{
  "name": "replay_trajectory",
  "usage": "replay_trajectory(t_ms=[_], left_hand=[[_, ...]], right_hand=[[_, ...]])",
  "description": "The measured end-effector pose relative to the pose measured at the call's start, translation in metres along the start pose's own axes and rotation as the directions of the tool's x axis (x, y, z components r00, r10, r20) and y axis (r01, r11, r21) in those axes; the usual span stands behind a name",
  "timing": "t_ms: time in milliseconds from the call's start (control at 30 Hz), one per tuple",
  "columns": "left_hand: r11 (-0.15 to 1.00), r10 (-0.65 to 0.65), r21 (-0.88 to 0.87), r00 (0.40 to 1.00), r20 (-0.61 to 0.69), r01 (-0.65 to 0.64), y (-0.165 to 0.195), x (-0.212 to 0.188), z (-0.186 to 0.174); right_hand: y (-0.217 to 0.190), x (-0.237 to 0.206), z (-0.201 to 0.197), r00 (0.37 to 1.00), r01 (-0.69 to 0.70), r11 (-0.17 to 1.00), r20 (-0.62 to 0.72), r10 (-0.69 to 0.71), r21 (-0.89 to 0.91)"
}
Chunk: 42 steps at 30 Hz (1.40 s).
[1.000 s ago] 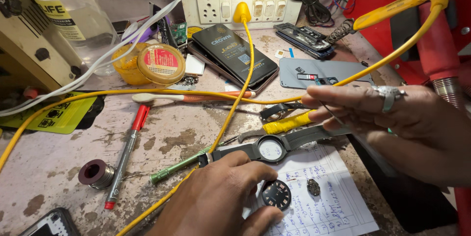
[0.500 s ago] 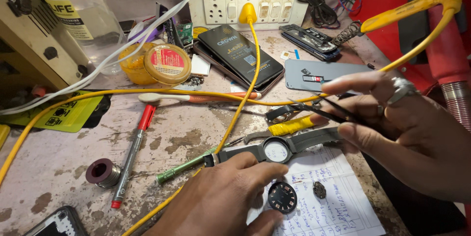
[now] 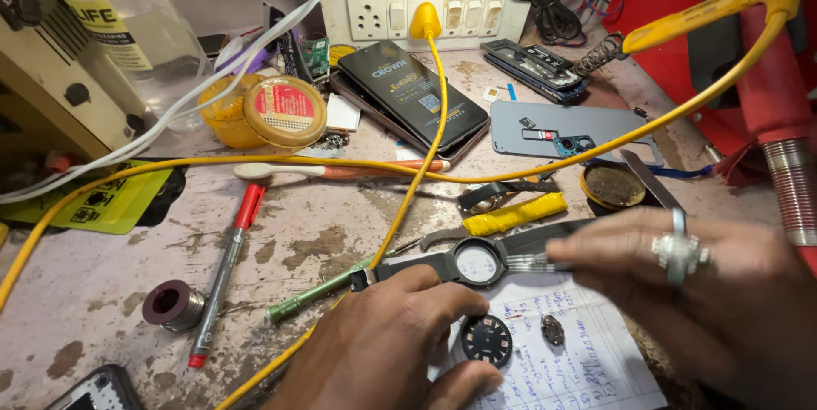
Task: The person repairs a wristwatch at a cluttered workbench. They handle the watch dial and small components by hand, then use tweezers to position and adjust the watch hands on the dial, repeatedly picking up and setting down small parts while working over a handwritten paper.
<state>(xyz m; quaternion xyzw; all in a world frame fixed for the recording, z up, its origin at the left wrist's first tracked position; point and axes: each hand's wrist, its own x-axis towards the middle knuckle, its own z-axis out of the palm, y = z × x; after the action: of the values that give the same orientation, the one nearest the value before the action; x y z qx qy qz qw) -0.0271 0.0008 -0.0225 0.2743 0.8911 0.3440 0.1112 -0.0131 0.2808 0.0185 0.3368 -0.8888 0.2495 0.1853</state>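
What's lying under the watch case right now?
Under the watch case lies a handwritten paper sheet, with a round dial and a small movement piece on it. The left hand and right hand cover the rest.

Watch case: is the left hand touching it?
Touching. The head view shows the left hand with fingertips pressed on the black watch case and its strap.
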Motion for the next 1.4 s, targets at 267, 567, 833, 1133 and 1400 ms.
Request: replay_trajectory(t_ms=[267,567,833,1133,1400], left_hand=[[0.994,0.086,-0.069,0.996,-0.017,-0.087,-0.018,0.005,-0.004],[0.998,0.046,-0.045,0.999,0.005,-0.046,-0.023,0.013,-0.004],[0.995,0.1,0.006,0.994,-0.05,-0.1,-0.025,0.01,0.002],[0.996,0.09,0.026,0.994,-0.066,-0.088,-0.022,0.007,0.006],[0.993,0.11,0.047,0.991,-0.07,-0.107,-0.024,0.009,0.007]], right_hand=[[0.016,-0.015,0.02,0.973,0.084,0.991,0.205,-0.104,0.103],[0.029,-0.022,0.022,0.952,0.016,0.997,0.305,-0.038,0.074],[0.042,-0.035,0.021,0.952,-0.029,0.998,0.307,0.012,0.048],[0.019,-0.028,0.025,0.944,0.023,0.997,0.327,-0.044,0.068],[0.014,-0.027,0.024,0.941,0.061,0.996,0.328,-0.08,0.067]])
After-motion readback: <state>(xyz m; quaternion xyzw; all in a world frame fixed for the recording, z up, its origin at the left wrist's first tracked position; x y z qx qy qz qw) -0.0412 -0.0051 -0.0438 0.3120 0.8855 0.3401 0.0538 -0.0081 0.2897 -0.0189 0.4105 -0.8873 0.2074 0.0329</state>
